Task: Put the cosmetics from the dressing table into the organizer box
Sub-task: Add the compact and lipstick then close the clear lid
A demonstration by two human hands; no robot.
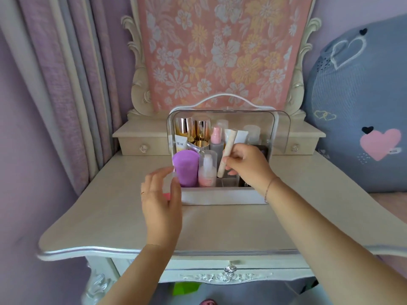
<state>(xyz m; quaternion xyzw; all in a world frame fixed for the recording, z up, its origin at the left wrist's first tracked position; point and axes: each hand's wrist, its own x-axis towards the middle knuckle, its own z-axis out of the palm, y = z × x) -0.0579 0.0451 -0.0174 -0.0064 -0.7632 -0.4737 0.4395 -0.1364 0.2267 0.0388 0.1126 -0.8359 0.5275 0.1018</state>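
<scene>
The organizer box [220, 195], white with a clear raised lid [279, 133], stands at the back middle of the dressing table [105, 208]. Inside it stand a purple tube [186, 168], a pink pump bottle [207, 172], gold-capped bottles [193, 128] and a pink spray bottle [217, 139]. My right hand [246, 167] holds a slim cream tube [226, 154], tilted, with its lower end inside a front compartment of the box. My left hand [160, 197] hovers at the box's left front corner, fingers apart; something small and pink shows behind it.
Two small drawers with crystal knobs [144, 148] flank the box at the back. A floral pink cloth [220, 51] covers the mirror. Curtains hang at the left; a large blue cushion [356, 102] leans at the right. A drawer knob [230, 269] sits below the table's front edge.
</scene>
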